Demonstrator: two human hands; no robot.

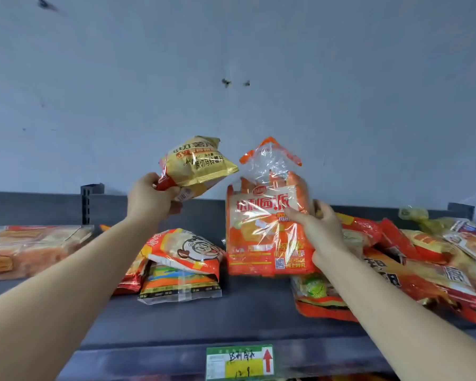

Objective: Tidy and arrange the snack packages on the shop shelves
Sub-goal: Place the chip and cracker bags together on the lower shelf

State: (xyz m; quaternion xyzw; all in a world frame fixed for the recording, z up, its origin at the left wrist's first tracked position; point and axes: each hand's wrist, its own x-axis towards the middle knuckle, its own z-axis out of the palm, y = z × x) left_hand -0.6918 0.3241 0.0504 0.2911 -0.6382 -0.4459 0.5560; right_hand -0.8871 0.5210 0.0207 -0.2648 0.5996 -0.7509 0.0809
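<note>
My left hand (149,199) grips a yellow chip bag (198,166) by its lower end and holds it up above the dark shelf (231,312). My right hand (319,226) grips the right side of a tall orange pie package (264,229), which stands upright near the shelf's middle. Under my left forearm lies a small pile: a red-and-white bag with a cartoon face (187,251) on top of an orange-and-green pack (182,284).
A flat orange package (25,248) lies at the left end of the shelf. A heap of red and orange bags (412,265) fills the right side. A green-and-yellow price label (239,362) sits on the shelf's front edge. A pale wall rises behind.
</note>
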